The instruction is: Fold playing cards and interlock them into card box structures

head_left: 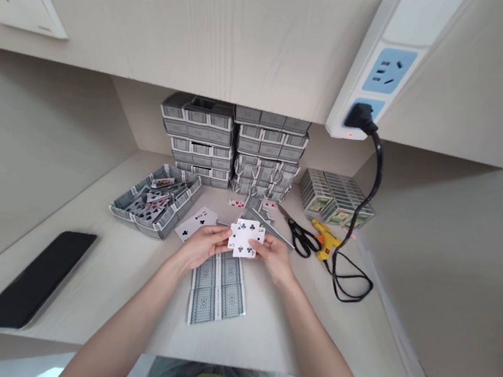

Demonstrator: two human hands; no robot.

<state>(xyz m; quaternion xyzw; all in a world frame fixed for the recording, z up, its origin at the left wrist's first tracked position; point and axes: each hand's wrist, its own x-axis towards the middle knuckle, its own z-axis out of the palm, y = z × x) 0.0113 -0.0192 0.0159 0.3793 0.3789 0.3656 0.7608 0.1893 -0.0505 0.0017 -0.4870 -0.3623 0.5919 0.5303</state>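
My left hand (204,246) pinches the left edge of some crossed playing cards (246,231), with a four of clubs on top and a three showing at the sides. On the right side, my right hand (275,258) grips the same cards, its thumb on the four's face. Below them lies a panel of joined playing cards (218,293), grey patterned backs up. Loose cards (194,224) rest face up beside my left hand. Folded card strips (259,214) lie just beyond the held cards, partly hidden by them.
A card-made tray (160,233) holds loose cards and tools. Stacked card boxes (269,144) stand at the back. Black scissors (303,238), a yellow glue gun (326,239) and packed card decks (337,197) are on the right. A black phone (37,280) lies left. A plugged cable (379,169) hangs from the power strip (385,64).
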